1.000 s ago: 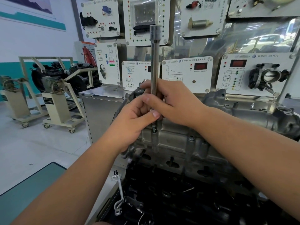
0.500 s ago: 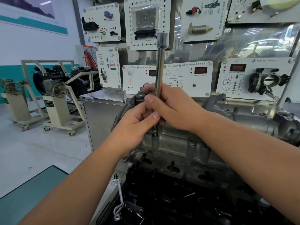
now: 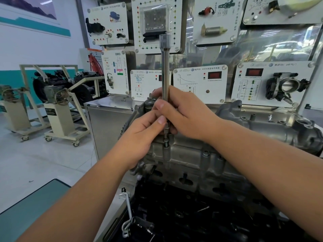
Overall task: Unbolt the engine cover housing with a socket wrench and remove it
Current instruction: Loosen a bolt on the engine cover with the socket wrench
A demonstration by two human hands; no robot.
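Left hand (image 3: 139,135) grip pinches lower shaft of socket wrench (image 3: 165,70), a slim upright steel rod with socket end on top. Tip sits on a bolt (image 3: 166,143) on engine cover housing (image 3: 201,154): grey cast metal, ribbed, centre frame. Right hand (image 3: 185,114) grip wraps the shaft mid-length.

An automotive training workshop: sensor demonstration panels (image 3: 200,83), engines on wheeled stands (image 3: 59,102).
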